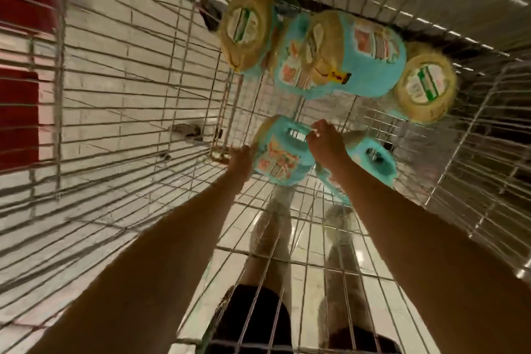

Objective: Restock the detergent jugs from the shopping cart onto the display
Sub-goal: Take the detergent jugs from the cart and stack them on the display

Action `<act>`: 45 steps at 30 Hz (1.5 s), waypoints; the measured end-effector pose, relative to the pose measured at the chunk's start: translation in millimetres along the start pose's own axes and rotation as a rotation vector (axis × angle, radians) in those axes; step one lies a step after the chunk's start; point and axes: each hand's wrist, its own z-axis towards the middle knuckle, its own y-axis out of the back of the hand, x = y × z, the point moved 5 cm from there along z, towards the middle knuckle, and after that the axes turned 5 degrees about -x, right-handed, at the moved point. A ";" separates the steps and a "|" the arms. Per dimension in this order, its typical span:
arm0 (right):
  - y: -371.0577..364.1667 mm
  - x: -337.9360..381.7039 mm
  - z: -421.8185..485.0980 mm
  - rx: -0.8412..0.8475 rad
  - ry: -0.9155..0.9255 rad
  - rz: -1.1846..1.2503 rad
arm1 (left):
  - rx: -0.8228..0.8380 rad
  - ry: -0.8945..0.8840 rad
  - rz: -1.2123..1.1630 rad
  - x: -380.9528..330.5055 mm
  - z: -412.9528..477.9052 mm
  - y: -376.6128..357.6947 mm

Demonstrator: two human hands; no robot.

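View is straight down into the wire cart (115, 100); the frame is motion-blurred.

Held jug (283, 158): teal, at frame centre, low in the cart basket, handle turned toward the upper right. The right hand (326, 142) has its fingers curled round that handle, a closed grip. The left hand (241, 159) lies against the jug's left side; its fingers are hidden behind the jug, so whether it grasps or only touches cannot be told.

Second jug (372, 159): teal, just right of the held jug, partly behind the right forearm.

Three more jugs in the upper centre of the frame, against the far end of the basket: left jug (248, 29) and right jug (425, 89) show their tan caps to the camera; middle jug (370, 60) lies between them, touching both, its label visible.

Through the basket floor: pale tiled floor (109, 23), the person's legs and dark shorts (253, 322) at the bottom. A red surface (17, 112) stands at the left edge.
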 end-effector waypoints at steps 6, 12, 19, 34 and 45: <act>-27.0 -10.1 22.5 0.036 -0.022 -0.044 | 0.200 -0.033 -0.363 -10.2 -9.0 -28.4; -14.4 -7.4 25.8 0.012 -0.044 0.006 | 0.188 -0.011 -0.367 -43.7 -24.0 -22.8; 41.0 12.0 -18.5 -0.021 -0.031 0.102 | 0.179 -0.010 -0.484 -83.6 -77.0 -1.8; 199.4 40.1 -221.0 -0.117 0.027 0.391 | 0.025 -0.243 -0.536 -125.9 -331.3 25.0; 309.8 -18.0 -382.6 -0.209 0.134 0.642 | 0.027 -0.604 -0.420 -128.8 -509.4 -18.5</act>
